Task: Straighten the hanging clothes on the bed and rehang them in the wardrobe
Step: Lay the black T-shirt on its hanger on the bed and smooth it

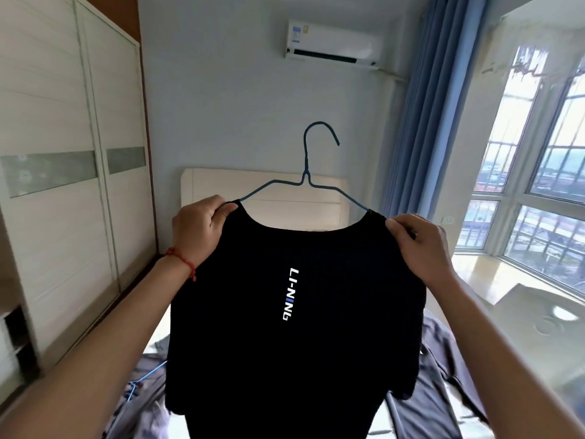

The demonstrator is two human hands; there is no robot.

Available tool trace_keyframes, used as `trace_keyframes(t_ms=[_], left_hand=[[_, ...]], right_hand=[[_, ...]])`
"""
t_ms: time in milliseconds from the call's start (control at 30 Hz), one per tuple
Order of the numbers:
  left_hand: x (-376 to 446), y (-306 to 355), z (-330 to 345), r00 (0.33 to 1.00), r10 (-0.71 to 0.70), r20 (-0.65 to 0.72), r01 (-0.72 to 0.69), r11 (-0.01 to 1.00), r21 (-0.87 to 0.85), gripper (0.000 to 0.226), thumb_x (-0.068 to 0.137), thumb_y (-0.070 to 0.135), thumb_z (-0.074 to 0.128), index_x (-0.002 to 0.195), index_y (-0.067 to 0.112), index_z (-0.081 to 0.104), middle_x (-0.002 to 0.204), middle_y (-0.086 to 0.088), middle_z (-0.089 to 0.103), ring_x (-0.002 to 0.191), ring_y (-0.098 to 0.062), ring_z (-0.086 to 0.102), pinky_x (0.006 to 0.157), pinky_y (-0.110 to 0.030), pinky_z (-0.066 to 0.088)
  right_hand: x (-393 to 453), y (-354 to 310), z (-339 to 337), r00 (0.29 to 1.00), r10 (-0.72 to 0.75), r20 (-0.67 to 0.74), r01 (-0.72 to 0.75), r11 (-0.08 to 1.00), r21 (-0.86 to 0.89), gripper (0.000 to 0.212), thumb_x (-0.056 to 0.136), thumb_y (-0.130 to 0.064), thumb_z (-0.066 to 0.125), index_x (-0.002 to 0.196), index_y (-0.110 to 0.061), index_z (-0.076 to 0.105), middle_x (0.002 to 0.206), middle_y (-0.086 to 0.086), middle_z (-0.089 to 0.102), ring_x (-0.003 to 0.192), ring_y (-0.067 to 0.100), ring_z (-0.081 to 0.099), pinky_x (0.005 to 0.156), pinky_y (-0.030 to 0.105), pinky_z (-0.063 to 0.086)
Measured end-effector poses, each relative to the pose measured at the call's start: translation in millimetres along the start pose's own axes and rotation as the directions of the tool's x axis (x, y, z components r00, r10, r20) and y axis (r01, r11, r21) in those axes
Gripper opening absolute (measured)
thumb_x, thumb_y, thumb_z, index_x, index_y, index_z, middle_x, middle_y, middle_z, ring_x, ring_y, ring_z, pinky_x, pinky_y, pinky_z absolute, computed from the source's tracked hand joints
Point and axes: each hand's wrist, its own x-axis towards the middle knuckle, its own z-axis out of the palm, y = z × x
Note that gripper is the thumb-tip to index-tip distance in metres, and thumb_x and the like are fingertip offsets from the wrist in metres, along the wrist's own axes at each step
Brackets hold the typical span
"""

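From the head camera, a black T-shirt (294, 312) hangs on a blue wire hanger (305, 182), held up above the bed (449, 384). The left hand (201, 226) and right hand (418, 242) each pinch a shoulder, fingers clamped on the fabric. The wardrobe (63, 185) stands at left.

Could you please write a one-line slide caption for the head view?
Both hands, left and right, hold a black T-shirt by its shoulders on a blue hanger.
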Motion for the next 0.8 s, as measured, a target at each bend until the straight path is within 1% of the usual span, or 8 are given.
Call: trace_keyframes(t_ms=[133,233,367,433,567,633,700,800], left_hand=[[-11.8,20.8,0.0,1.000,-0.006,0.021,0.006,1.000,-0.011,0.053,0.083,0.048,0.039,0.077,0.003,0.065,0.065,-0.018,0.065,0.063,-0.034,0.063,0.058,-0.029,0.039],[-15.8,28.1,-1.0,0.999,-0.018,0.052,0.020,0.999,-0.036,0.048,0.083,0.047,0.045,0.078,0.005,0.067,0.066,-0.017,0.066,0.063,-0.032,0.063,0.058,-0.030,0.042],[-20.5,26.4,-3.9,0.984,-0.085,0.159,0.102,0.990,-0.101,0.036,0.081,0.037,0.062,0.074,0.002,0.067,0.063,-0.017,0.065,0.057,-0.022,0.056,0.058,-0.030,0.040],[-28.0,19.6,-5.4,0.956,-0.155,0.249,0.190,0.974,-0.122,0.034,0.080,0.032,0.067,0.069,0.000,0.067,0.059,-0.015,0.062,0.053,-0.008,0.051,0.053,-0.016,0.036],[-63.0,-0.3,-1.1,0.914,-0.248,0.322,0.294,0.950,-0.103,0.037,0.072,0.049,0.067,0.051,0.020,0.056,0.044,0.003,0.049,0.055,-0.006,0.046,0.051,-0.010,0.032],[-82.9,-9.4,2.4,0.893,-0.302,0.334,0.337,0.940,-0.052,0.040,0.070,0.054,0.063,0.048,0.025,0.048,0.042,0.003,0.048,0.054,-0.005,0.047,0.049,-0.013,0.031],[-101.6,-19.7,5.6,0.888,-0.328,0.323,0.357,0.934,-0.032,0.042,0.070,0.057,0.061,0.047,0.026,0.046,0.045,0.008,0.052,0.052,-0.001,0.049,0.049,-0.017,0.031],[-120.3,-40.0,11.4,0.873,-0.375,0.310,0.405,0.914,-0.034,0.054,0.068,0.064,0.052,0.052,0.012,0.055,0.044,0.002,0.051,0.056,-0.009,0.049,0.051,-0.028,0.034]], right_hand=[[-5.6,-6.6,-8.3,0.998,-0.003,0.065,0.004,1.000,-0.013,0.018,0.090,-0.029,0.054,0.091,-0.020,0.070,0.085,-0.008,0.066,0.083,0.009,0.057,0.081,0.024,0.041],[-8.7,-6.2,-9.9,0.998,0.011,0.064,-0.008,0.999,-0.040,0.018,0.089,-0.023,0.055,0.089,-0.013,0.070,0.084,-0.002,0.067,0.080,0.012,0.056,0.077,0.021,0.037],[-17.7,-2.5,-8.8,0.999,0.019,0.026,-0.018,0.999,-0.030,0.016,0.088,-0.020,0.058,0.086,-0.013,0.071,0.077,-0.007,0.063,0.077,0.010,0.057,0.070,0.012,0.032],[-24.3,1.5,-3.7,0.998,0.039,0.045,-0.038,0.999,-0.017,0.015,0.087,-0.020,0.059,0.085,-0.014,0.071,0.076,-0.008,0.063,0.077,0.009,0.057,0.069,0.011,0.034],[-46.0,13.3,17.0,0.992,0.057,0.113,-0.058,0.998,0.006,0.012,0.085,-0.017,0.061,0.083,-0.011,0.072,0.077,-0.005,0.065,0.076,0.008,0.057,0.070,-0.001,0.035],[-58.1,22.0,30.8,0.988,0.050,0.148,-0.054,0.998,0.020,0.011,0.085,-0.017,0.063,0.082,-0.011,0.072,0.078,-0.003,0.067,0.076,0.010,0.059,0.075,0.006,0.041],[-67.7,32.3,47.1,0.972,0.084,0.221,-0.089,0.996,0.012,0.011,0.084,-0.023,0.064,0.083,-0.014,0.072,0.077,-0.005,0.067,0.076,0.012,0.060,0.076,0.022,0.046],[-74.6,45.0,72.2,0.927,0.173,0.334,-0.185,0.983,0.004,0.014,0.083,-0.030,0.065,0.083,-0.018,0.070,0.067,-0.002,0.061,0.069,0.015,0.056,0.067,0.025,0.040]])
